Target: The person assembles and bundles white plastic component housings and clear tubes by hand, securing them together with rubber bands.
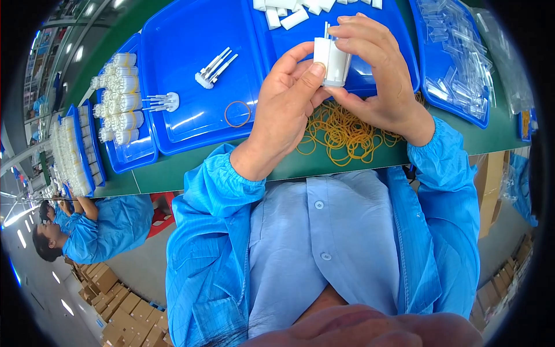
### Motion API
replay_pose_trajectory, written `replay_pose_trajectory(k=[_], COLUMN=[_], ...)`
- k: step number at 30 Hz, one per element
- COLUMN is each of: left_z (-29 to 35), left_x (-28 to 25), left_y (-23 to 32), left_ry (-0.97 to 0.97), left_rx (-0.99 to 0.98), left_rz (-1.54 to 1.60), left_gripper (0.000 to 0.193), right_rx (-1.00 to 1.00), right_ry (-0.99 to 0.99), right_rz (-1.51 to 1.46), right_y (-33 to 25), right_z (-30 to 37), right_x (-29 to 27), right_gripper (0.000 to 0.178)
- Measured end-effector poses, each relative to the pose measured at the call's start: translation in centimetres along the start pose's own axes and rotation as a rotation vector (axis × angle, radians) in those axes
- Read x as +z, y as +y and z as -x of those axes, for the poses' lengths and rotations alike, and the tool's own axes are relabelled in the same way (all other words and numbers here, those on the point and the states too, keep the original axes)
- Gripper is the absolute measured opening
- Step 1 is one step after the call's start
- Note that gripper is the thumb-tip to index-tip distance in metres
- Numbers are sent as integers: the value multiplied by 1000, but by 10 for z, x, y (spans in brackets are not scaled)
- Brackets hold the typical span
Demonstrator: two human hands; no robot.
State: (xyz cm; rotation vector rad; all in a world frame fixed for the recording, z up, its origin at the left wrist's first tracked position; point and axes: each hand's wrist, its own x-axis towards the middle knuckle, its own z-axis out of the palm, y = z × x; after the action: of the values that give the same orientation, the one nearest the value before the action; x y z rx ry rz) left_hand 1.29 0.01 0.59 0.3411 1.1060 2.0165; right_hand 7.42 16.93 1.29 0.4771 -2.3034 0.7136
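Observation:
Upright over the tray edge, a white cylindrical assembly (335, 65) sits between my hands, with a round base and thin prongs showing at its top. My left hand (283, 98) is closed on its left side, thumb pressed against a white sleeve. My right hand (387, 75) curls round the other side, fingertips near the top and thumb by the base; a clear piece seems to lie against the assembly there. Below my hands is a heap of yellow rubber bands (347, 136). White pronged bases (214, 68) lie in the blue tray (191, 29) at left.
White sleeves (295, 18) fill the far end of the middle tray. Clear plastic pieces (457, 69) lie in the right tray. Banded white assemblies (128, 103) are stacked in a narrow tray at left. A co-worker (104, 222) sits farther left, near cardboard boxes (130, 315).

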Motion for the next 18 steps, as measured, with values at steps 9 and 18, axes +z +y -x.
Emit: replay_pose_trajectory(k=[9,18], left_z=[-1,-2], left_x=[5,-9], left_y=[-1,2], left_ry=[10,95], left_rx=[59,333], left_rz=[74,-293], left_gripper=[42,39], right_rx=[-84,137], right_ry=[75,108], right_rz=[30,237], right_y=[-4,30], right_z=[0,7], right_x=[3,-58], right_gripper=[51,33])
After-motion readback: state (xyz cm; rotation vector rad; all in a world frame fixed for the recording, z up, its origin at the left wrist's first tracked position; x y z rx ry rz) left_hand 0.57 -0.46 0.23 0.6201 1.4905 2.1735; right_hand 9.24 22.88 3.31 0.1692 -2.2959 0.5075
